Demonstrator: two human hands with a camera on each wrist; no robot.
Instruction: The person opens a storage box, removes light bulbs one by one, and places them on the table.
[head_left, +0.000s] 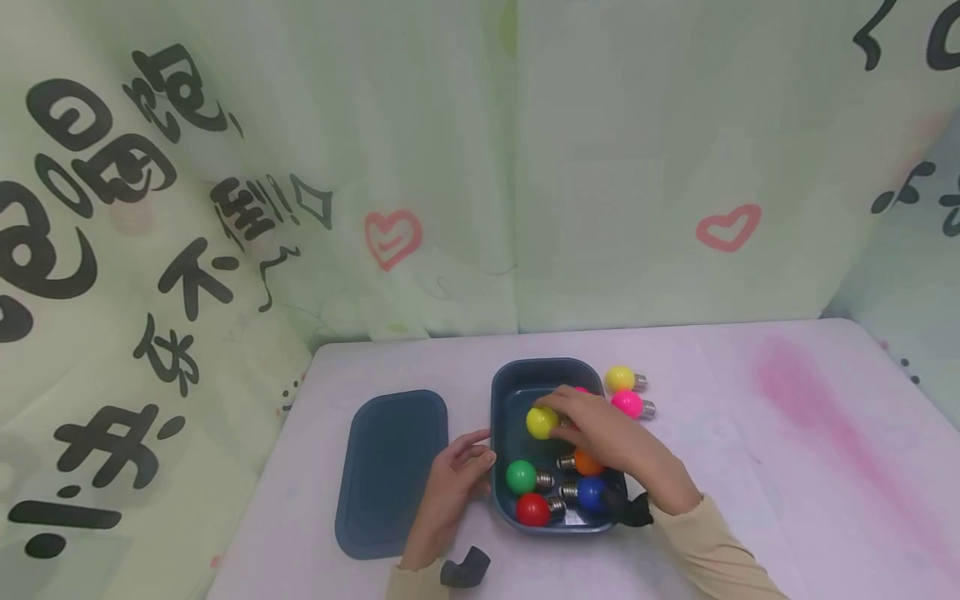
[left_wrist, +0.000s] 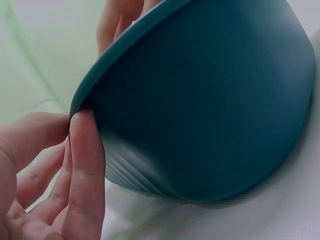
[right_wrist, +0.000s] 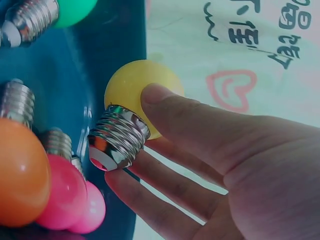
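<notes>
My right hand [head_left: 600, 425] pinches a yellow light bulb [head_left: 541, 422] over the inside of a dark blue plastic box [head_left: 517, 387]. In the right wrist view the thumb presses on the yellow globe, and the silver screw base points toward the other bulbs. My left hand [head_left: 456, 475] grips the box's left rim between thumb and fingers, as the left wrist view shows. Inside the box lie a green bulb [head_left: 521, 477], a red bulb [head_left: 532, 509], a blue bulb [head_left: 591, 493] and an orange bulb [head_left: 587, 462]. A pink bulb [head_left: 581, 389] is partly hidden behind my right hand.
Right of the box, another yellow bulb [head_left: 620, 379] and a pink bulb [head_left: 627, 405] lie on the white-covered table [head_left: 720, 500]. A flat dark blue lid [head_left: 393, 475] lies on the left. A printed curtain [head_left: 600, 167] hangs behind the table.
</notes>
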